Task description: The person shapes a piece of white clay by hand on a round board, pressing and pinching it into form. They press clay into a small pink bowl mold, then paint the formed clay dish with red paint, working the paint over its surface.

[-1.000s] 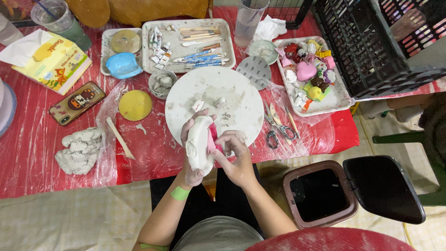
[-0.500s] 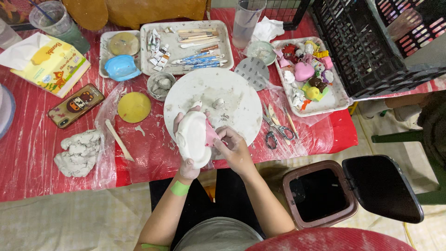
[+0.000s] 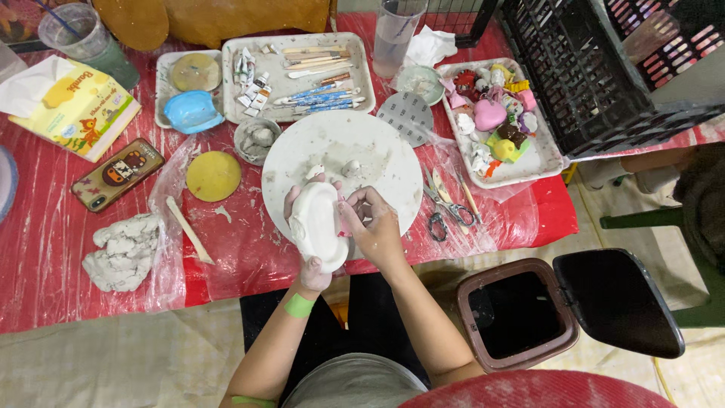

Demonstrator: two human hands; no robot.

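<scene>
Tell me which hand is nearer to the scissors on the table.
Right. The right hand works at the white clay piece just left of the scissors; the left hand sits under the clay, farther away.

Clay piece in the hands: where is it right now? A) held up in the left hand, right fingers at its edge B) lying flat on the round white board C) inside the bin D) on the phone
A: the left hand cradles the clay piece above the edge of the round board, with the right hand at its side.

Worktop (image 3: 45,249) under red plastic sheet, round white board (image 3: 377,162) near the front edge, yellow disc (image 3: 214,175), phone (image 3: 118,174), tissue box (image 3: 72,109), lump of grey clay (image 3: 121,253), scissors (image 3: 438,215), two trays (image 3: 298,45) at the back
</scene>
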